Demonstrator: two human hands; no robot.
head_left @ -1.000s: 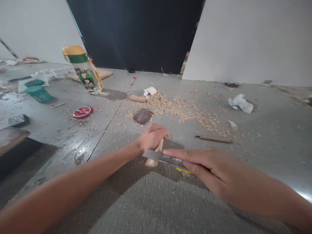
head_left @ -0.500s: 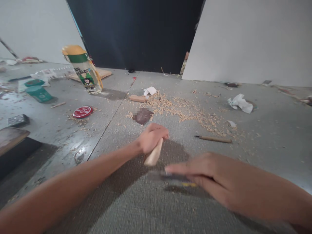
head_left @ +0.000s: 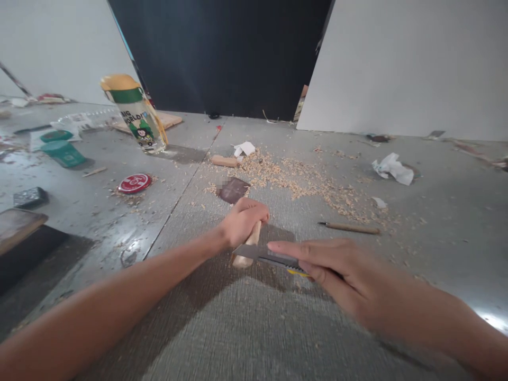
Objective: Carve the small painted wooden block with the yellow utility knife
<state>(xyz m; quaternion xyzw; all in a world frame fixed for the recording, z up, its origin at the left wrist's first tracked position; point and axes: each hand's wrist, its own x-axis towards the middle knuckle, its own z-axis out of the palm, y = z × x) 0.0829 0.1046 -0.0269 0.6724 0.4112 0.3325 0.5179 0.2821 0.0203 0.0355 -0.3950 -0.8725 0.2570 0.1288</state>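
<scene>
My left hand (head_left: 245,219) is wrapped round the far end of a pale piece of wood (head_left: 243,260), whose near end sticks out toward me. In my right hand (head_left: 337,267) is a utility knife (head_left: 278,259) with its blade out and a bit of yellow on its handle. The forefinger stretches along the top of the knife. Its blade lies across the near part of the wood, seemingly touching it. Beyond my left hand a dark brown flat piece (head_left: 233,189) rests on the grey surface. A carving tool with a wooden handle (head_left: 351,228) lies to the right.
Wood shavings (head_left: 286,177) are scattered ahead, near a small wood block (head_left: 224,161) and crumpled tissue (head_left: 392,169). On the left stand a bottle with a yellow lid (head_left: 137,114), a teal cup (head_left: 63,152), a red round lid (head_left: 135,183) and a dark-edged block (head_left: 21,227).
The knife has moved left and away from me, from short of the wood onto its near part. My left hand has shifted slightly, still holding the wood.
</scene>
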